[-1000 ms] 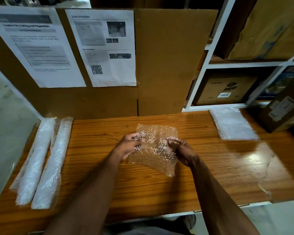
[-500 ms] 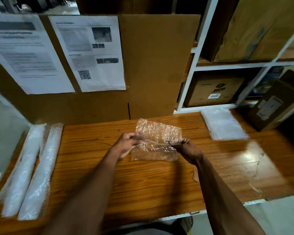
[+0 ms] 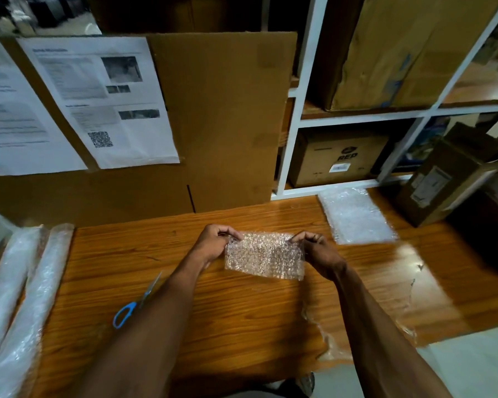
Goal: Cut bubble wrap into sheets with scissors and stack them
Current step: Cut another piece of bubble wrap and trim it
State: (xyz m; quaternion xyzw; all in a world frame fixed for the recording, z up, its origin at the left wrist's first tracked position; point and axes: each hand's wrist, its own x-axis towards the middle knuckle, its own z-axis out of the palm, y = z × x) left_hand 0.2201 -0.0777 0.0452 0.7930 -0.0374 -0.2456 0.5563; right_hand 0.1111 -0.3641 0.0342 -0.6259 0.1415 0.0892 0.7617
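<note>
A folded sheet of bubble wrap [image 3: 265, 255] hangs just above the middle of the wooden table [image 3: 242, 317]. My left hand [image 3: 213, 244] pinches its upper left corner and my right hand [image 3: 318, 251] pinches its upper right corner. A stack of cut bubble wrap sheets [image 3: 355, 215] lies flat at the back right of the table. Blue-handled scissors [image 3: 137, 301] lie on the table to the left of my left forearm, partly hidden by it.
Two bubble wrap rolls [image 3: 20, 305] lie along the table's left edge. A loose clear film [image 3: 408, 297] covers the right part of the table. A cardboard panel [image 3: 222, 119] with printed sheets stands behind; a white shelf [image 3: 299, 110] with boxes rises at back right.
The sheet has been folded down to a narrower strip and both hands now hold its top corners, stretched level. The view has tilted down, so the scissors now show.
</note>
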